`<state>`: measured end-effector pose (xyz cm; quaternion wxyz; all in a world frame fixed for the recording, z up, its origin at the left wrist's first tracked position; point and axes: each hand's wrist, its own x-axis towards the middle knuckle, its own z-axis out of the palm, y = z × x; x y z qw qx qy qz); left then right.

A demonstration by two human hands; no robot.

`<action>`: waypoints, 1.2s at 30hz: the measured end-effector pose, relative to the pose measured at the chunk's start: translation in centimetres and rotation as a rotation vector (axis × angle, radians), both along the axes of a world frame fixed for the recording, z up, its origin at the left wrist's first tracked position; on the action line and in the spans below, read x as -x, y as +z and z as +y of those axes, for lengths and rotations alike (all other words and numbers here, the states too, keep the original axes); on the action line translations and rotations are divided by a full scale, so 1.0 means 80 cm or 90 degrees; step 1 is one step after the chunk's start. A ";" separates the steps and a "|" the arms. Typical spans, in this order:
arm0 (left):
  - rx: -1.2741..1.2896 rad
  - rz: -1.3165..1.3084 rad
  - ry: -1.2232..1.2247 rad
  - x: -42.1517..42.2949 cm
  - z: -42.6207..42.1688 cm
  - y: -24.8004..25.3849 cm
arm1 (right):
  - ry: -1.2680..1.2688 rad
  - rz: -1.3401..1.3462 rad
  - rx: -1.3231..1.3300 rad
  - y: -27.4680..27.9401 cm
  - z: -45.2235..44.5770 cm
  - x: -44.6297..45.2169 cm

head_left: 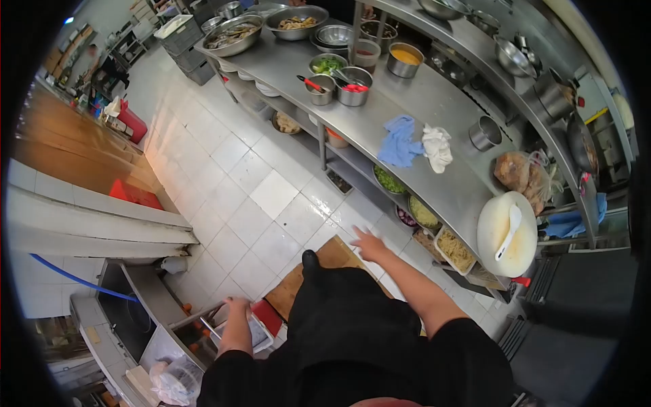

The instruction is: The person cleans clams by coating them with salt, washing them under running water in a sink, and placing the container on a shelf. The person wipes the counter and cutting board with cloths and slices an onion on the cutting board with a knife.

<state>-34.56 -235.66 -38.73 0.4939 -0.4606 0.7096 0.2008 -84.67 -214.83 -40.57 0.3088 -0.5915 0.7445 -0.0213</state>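
My right hand (368, 243) hangs in the air over the floor with its fingers spread and nothing in it. Nearest to it is the lower shelf of the steel counter, with a bowl of chopped greens (390, 179), a bowl of pale shredded food (424, 211) and a tray of yellowish strips (456, 249). On the other side, my left hand (237, 305) is low beside a white plastic container (260, 334) and a metal rail. Its fingers are too small and foreshortened to show whether they grip anything.
The long steel counter (434, 102) carries pots, bowls, a blue cloth (400, 141), a white cloth (437, 147) and a large white round tub (489, 234) with a white spoon (508, 233). A sink unit (152, 292) stands at left. Brown board (332, 256) lies underfoot on white tiles.
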 end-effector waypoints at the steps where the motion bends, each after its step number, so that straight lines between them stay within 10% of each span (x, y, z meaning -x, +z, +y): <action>1: -0.056 -0.021 0.070 -0.017 0.049 -0.006 | -0.097 -0.155 0.070 -0.050 0.086 0.028; 3: -0.030 0.230 0.537 -0.067 0.129 -0.086 | -0.231 -0.123 -0.048 -0.040 0.250 0.061; 5: -0.074 0.236 0.663 -0.062 0.186 -0.093 | -0.378 -0.089 -0.098 -0.006 0.406 0.065; 13: -0.040 0.103 0.049 0.137 0.113 -0.109 | -0.717 -0.287 -0.231 0.018 0.623 -0.015; 16: 0.006 0.471 -0.040 0.302 0.020 -0.109 | -0.736 -0.264 -0.111 0.009 0.583 -0.012; 22: -0.252 0.672 -0.447 0.732 -0.048 0.131 | -0.539 -0.124 0.031 0.073 0.404 0.075; 26: 0.155 0.712 -0.625 0.890 -0.045 0.145 | -0.447 -0.200 0.182 0.181 0.244 0.135; 30: 0.173 0.794 -0.381 0.938 -0.044 0.077 | -0.460 -0.257 0.175 0.218 0.104 0.243; 36: 0.162 1.079 -0.215 0.895 -0.061 0.085 | -0.541 0.188 0.437 0.127 -0.072 0.432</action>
